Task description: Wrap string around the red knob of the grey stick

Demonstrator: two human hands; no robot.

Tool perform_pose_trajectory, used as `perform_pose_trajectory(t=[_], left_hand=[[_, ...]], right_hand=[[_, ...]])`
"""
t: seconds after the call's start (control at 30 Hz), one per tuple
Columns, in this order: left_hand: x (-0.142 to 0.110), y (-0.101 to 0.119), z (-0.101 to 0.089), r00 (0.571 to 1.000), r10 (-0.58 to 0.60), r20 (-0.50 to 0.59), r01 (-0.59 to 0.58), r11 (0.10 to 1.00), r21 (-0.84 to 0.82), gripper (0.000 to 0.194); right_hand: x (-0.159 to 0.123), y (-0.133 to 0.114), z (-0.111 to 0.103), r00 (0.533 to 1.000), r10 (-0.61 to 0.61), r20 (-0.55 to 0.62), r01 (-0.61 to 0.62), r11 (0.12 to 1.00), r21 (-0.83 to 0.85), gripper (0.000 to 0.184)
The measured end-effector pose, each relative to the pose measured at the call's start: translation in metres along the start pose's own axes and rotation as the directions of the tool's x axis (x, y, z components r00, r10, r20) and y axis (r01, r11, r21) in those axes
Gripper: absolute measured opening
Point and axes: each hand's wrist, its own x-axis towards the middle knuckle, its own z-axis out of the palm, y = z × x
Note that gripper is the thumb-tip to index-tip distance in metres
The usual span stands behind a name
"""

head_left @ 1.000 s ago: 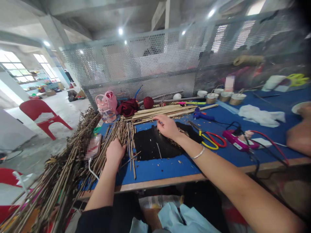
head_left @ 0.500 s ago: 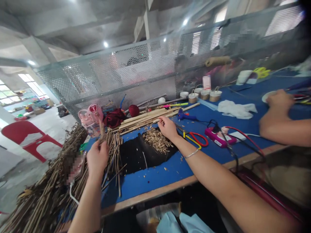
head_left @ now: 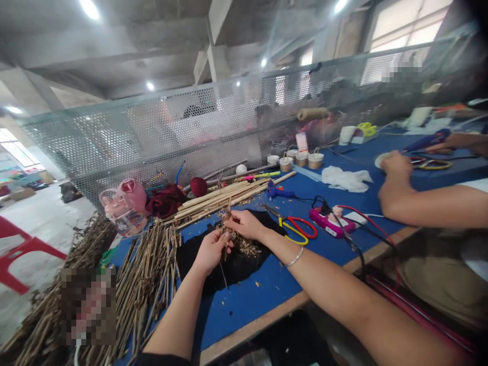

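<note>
My left hand (head_left: 211,250) and my right hand (head_left: 246,224) are close together over a black cloth (head_left: 192,259). Both have their fingers closed on a dry brown stalk (head_left: 229,209), whose tip sticks up above the right fingers; its lower part is mostly hidden. Under and beside the hands, a heap of dry tan flakes (head_left: 249,248) lies on the cloth. Scissors (head_left: 304,227) with one red and one yellow handle rest right of my right hand. Many thin dry stalks (head_left: 150,274) are piled left of my left hand.
Pale peeled sticks (head_left: 213,196) lie behind the cloth, near a blue glue gun (head_left: 280,191). A purple power strip (head_left: 330,221) with cables stands to the right. Another person's hand (head_left: 396,166) works at the far right. A pink container (head_left: 125,206) is at the left.
My left hand has moved right with the stalk, from above the pile to the cloth. My right hand has come down and left to meet it, and the view has turned slightly right.
</note>
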Motion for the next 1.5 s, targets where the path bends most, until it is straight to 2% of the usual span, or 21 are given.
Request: perform_pose_trajectory(t=[0.1,0.17,0.27,0.33,0.43,0.5,0.57,0.63,0.67,0.77,0.97,1.03,1.13,1.23,1.33,1.43,1.5], left_hand=[[0.001,-0.002,0.000,0.990,0.049,-0.133,-0.037,0.995,0.089,0.041],[0.003,-0.004,-0.004,0.959,0.089,-0.271,-0.041,0.984,0.176,0.039],[0.003,-0.005,-0.014,0.888,0.144,-0.438,0.023,0.935,0.354,0.037],[0.003,-0.005,-0.022,0.855,0.168,-0.490,0.103,0.872,0.479,0.032],[0.003,-0.008,-0.033,0.852,0.149,-0.502,0.240,0.741,0.627,0.029],[0.005,-0.013,-0.042,0.865,0.109,-0.490,0.312,0.649,0.694,0.029],[0.008,-0.019,-0.050,0.881,0.063,-0.469,0.355,0.565,0.745,0.026],[0.010,-0.024,-0.056,0.898,0.018,-0.440,0.374,0.497,0.783,0.025],[0.010,-0.026,-0.058,0.903,0.000,-0.429,0.379,0.468,0.798,0.026],[0.007,-0.028,-0.062,0.912,-0.029,-0.410,0.386,0.405,0.829,0.026],[-0.004,-0.022,-0.076,0.920,-0.035,-0.389,0.377,0.338,0.862,0.018],[-0.005,-0.022,-0.083,0.921,-0.032,-0.389,0.376,0.340,0.862,0.016],[-0.008,-0.024,-0.089,0.921,-0.012,-0.388,0.363,0.384,0.849,0.012],[-0.013,-0.027,-0.090,0.913,0.028,-0.408,0.347,0.477,0.808,0.009],[-0.016,-0.025,-0.087,0.873,0.084,-0.480,0.336,0.609,0.718,0.013],[-0.016,-0.018,-0.078,0.805,0.131,-0.578,0.302,0.749,0.590,0.027],[-0.016,-0.013,-0.068,0.796,0.118,-0.594,0.224,0.854,0.469,0.036]], right_hand=[[-0.001,-0.003,-0.002,0.999,-0.030,-0.011,0.029,0.998,-0.048,0.044],[-0.002,-0.005,-0.005,0.997,-0.066,-0.044,0.062,0.995,-0.075,0.047],[-0.003,-0.003,-0.011,0.985,-0.027,-0.172,0.010,0.995,-0.103,0.055],[-0.002,0.001,-0.017,0.958,0.031,-0.286,-0.066,0.991,-0.112,0.062],[0.001,0.007,-0.031,0.917,0.099,-0.386,-0.175,0.970,-0.168,0.065],[0.004,0.011,-0.040,0.906,0.161,-0.392,-0.271,0.931,-0.244,0.059],[0.006,0.016,-0.047,0.896,0.290,-0.337,-0.412,0.829,-0.380,0.051],[0.007,0.022,-0.050,0.863,0.441,-0.246,-0.502,0.699,-0.509,0.043],[0.007,0.024,-0.049,0.841,0.504,-0.195,-0.519,0.652,-0.553,0.039],[0.008,0.032,-0.044,0.785,0.612,-0.096,-0.538,0.598,-0.594,0.027],[0.012,0.038,-0.043,0.713,0.698,-0.068,-0.573,0.523,-0.631,0.024],[0.012,0.039,-0.045,0.707,0.704,-0.070,-0.580,0.520,-0.627,0.026],[0.012,0.040,-0.051,0.734,0.671,-0.101,-0.573,0.533,-0.622,0.032],[0.022,0.037,-0.062,0.771,0.622,-0.134,-0.546,0.538,-0.642,0.035],[0.040,0.023,-0.070,0.822,0.563,-0.086,-0.462,0.569,-0.680,0.031],[0.052,-0.011,-0.055,0.893,0.448,0.033,-0.301,0.652,-0.695,0.032],[0.049,-0.040,-0.031,0.924,0.358,0.137,-0.176,0.713,-0.679,0.030]])
